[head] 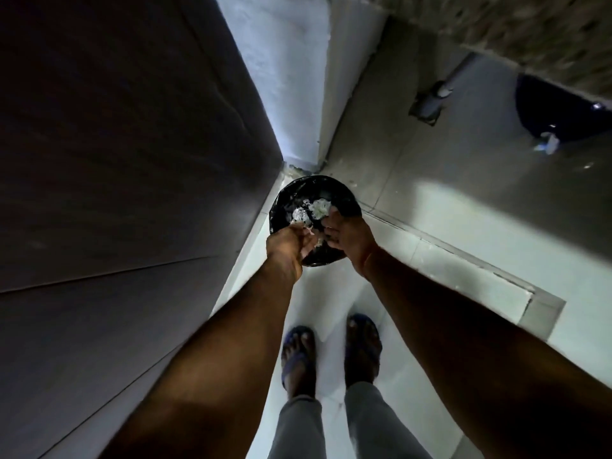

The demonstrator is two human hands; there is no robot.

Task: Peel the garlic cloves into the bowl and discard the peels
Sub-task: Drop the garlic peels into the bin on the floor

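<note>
Shaking the peels (pixel 317 208) loose over the black-lined bin (pixel 344 202), I keep both hands low above its mouth so nothing drifts out. My left hand (pixel 287 242) fingers curl around a few scraps; the right hand (pixel 349 238) fingers look loosely spread, though I cannot tell for sure. Beyond the fingertips a wall corner hems the bin in; my sandals (pixel 362 346) stand behind the wrists on the floor (pixel 447 207).
</note>
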